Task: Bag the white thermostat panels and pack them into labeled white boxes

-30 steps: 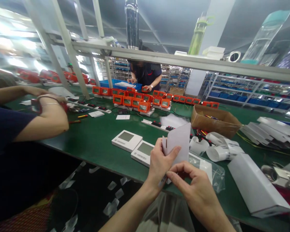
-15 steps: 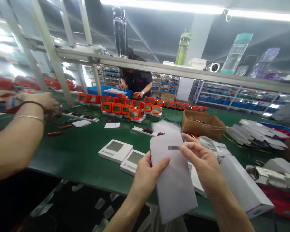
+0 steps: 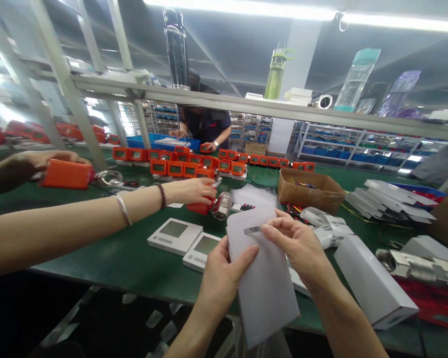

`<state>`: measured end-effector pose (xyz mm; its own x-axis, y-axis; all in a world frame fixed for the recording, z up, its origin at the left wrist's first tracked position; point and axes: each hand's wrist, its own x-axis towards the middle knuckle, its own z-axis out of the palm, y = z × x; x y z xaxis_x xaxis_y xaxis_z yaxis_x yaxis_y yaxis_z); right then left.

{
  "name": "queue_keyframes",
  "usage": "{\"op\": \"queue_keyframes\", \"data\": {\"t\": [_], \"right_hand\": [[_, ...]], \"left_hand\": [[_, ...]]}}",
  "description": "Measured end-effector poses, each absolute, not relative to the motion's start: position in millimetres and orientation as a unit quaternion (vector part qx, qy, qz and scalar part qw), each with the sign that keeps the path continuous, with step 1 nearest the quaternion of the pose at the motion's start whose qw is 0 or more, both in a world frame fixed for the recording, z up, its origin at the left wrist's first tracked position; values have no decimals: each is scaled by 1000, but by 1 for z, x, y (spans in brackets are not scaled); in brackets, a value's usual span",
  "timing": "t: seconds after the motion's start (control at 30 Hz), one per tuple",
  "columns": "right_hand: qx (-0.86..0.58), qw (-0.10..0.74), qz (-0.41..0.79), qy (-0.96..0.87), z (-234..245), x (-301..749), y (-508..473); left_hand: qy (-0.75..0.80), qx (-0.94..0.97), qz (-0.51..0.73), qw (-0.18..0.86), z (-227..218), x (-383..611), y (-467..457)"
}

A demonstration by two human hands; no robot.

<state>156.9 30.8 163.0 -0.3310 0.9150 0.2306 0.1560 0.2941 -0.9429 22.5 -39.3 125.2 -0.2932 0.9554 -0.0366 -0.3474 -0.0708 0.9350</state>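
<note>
My left hand (image 3: 221, 278) grips the left edge of a flat white carton sleeve (image 3: 263, 288), thumb across its face, holding it upright over the table's near edge. My right hand (image 3: 296, 238) pinches a small grey label strip (image 3: 252, 229) against the sleeve's top part. Just behind the sleeve lie two white thermostat units (image 3: 174, 235) with grey screens on the green table (image 3: 134, 248).
A co-worker's arm (image 3: 97, 219) reaches from the left and grips an orange device (image 3: 200, 205). Rows of orange devices (image 3: 194, 166), a cardboard box (image 3: 309, 190), label rolls (image 3: 323, 223), white cartons (image 3: 373, 283) and a person opposite surround the spot.
The co-worker's arm has stretched rightwards across the table to the orange device. My hands and the sleeve stay nearly where they were, the label now lower on the sleeve.
</note>
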Motion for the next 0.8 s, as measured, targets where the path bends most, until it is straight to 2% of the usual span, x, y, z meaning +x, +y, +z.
{"op": "queue_keyframes", "data": {"t": [0.33, 0.47, 0.63, 0.7, 0.8], "right_hand": [[-414, 484, 311, -705, 153, 147, 21], [-402, 528, 348, -662, 144, 144, 7], [-371, 416, 467, -686, 130, 146, -20], [-379, 438, 454, -677, 121, 146, -29], [-404, 491, 371, -677, 108, 141, -41]], "left_hand": [[478, 303, 670, 480, 130, 30, -44], [506, 291, 650, 487, 128, 28, -59], [592, 279, 574, 491, 102, 3, -86], [632, 305, 573, 424, 87, -3, -96], [693, 371, 558, 267, 68, 5, -110]]}}
